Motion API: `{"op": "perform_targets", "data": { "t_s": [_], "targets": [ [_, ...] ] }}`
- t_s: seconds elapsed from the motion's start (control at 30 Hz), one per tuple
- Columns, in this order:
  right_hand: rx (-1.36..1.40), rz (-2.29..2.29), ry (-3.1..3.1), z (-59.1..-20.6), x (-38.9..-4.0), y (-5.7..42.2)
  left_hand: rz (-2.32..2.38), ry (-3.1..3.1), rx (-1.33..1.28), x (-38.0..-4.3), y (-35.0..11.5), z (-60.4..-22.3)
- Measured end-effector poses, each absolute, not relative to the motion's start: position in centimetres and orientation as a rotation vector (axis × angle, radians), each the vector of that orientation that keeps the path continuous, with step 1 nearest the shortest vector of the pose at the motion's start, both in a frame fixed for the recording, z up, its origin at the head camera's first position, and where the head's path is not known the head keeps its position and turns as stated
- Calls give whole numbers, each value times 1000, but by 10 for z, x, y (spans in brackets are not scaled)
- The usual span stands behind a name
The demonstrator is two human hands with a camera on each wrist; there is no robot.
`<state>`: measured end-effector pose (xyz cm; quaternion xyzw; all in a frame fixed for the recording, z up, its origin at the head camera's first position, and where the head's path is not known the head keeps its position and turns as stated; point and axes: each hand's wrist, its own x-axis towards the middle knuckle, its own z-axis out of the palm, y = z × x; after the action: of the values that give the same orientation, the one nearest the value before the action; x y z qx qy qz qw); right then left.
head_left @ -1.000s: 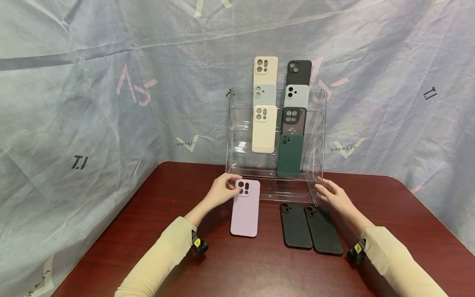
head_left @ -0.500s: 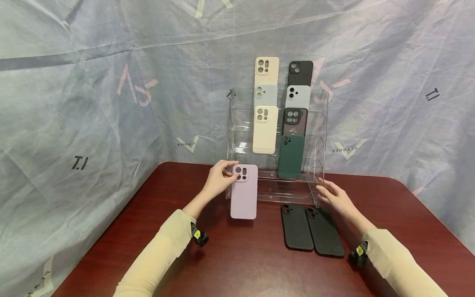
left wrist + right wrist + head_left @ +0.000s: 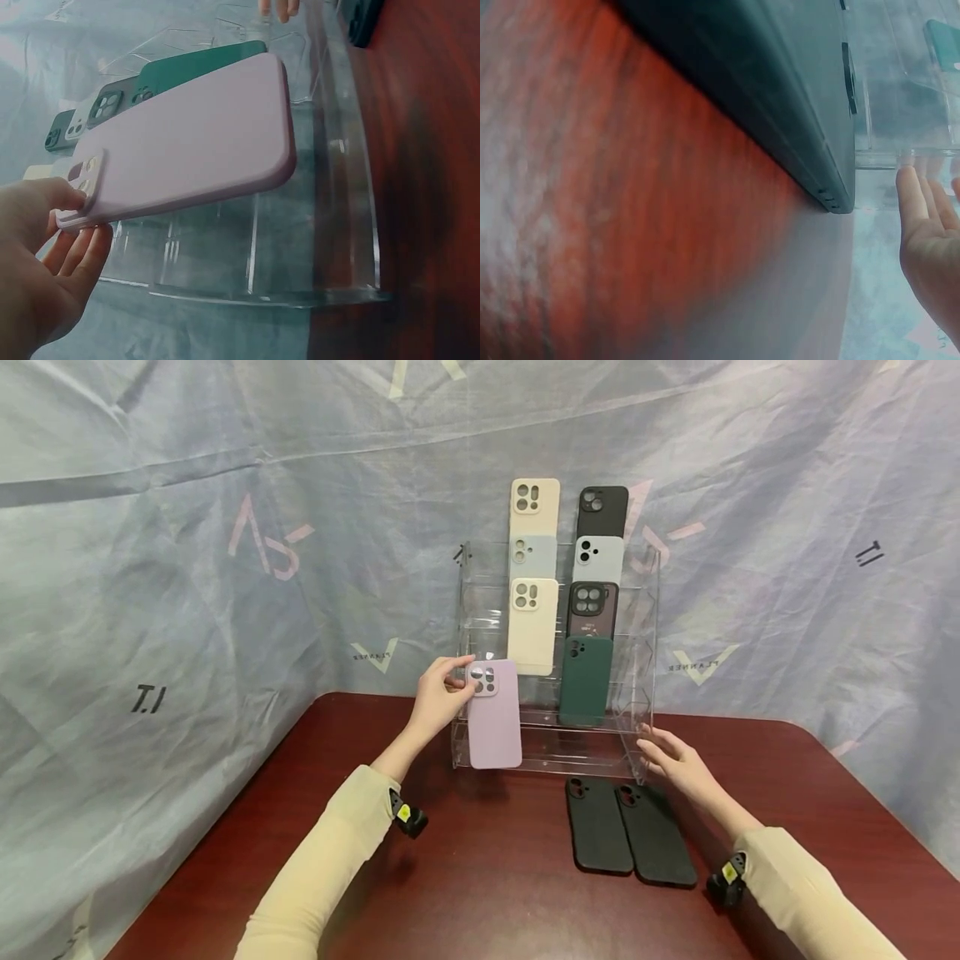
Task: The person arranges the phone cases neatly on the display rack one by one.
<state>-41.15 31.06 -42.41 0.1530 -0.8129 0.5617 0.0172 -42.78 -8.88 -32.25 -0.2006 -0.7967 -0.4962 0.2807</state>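
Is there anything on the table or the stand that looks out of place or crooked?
Nothing looks damaged or spilled. Two black cases lie flat on the table before the clear stand, overlapping and slightly slanted, while the others stand in rows. The left hand holds a lilac case.

Lilac phone case (image 3: pixel 492 717), plain, in left hand (image 3: pixel 438 697). Two black cases (image 3: pixel 628 832) by right hand (image 3: pixel 678 762). Clear rack (image 3: pixel 637 610): cream, pale blue, dark green, possibly smoked-black cases. Reddish-brown woodgrain table (image 3: pixel 487 893).
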Motion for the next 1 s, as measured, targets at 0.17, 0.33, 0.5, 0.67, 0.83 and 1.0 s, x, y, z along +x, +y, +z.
{"op": "perform_targets", "data": {
  "t_s": [0.17, 0.33, 0.5, 0.67, 0.83, 1.0],
  "targets": [
    [462, 1745, -2526, -426, -412, 310, -1312, -2118, -528, -434, -81, -310],
    [463, 1742, -2533, -426, -412, 310, -1313, -2081, -533, -440, -73, -297],
    [457, 1747, -2525, -426, -413, 311, -1346, -2023, -547, -448, -69, -288],
    [459, 1759, -2509, -426, -412, 311, -1423, -1950, -547, -455, -64, -286],
    [459, 1747, -2522, -425, -411, 310, -1452, -1855, -534, -460, -60, -286],
    [463, 1752, -2508, -424, -411, 310, -1415, -1804, -548, -466, -54, -284]
  ]
}}
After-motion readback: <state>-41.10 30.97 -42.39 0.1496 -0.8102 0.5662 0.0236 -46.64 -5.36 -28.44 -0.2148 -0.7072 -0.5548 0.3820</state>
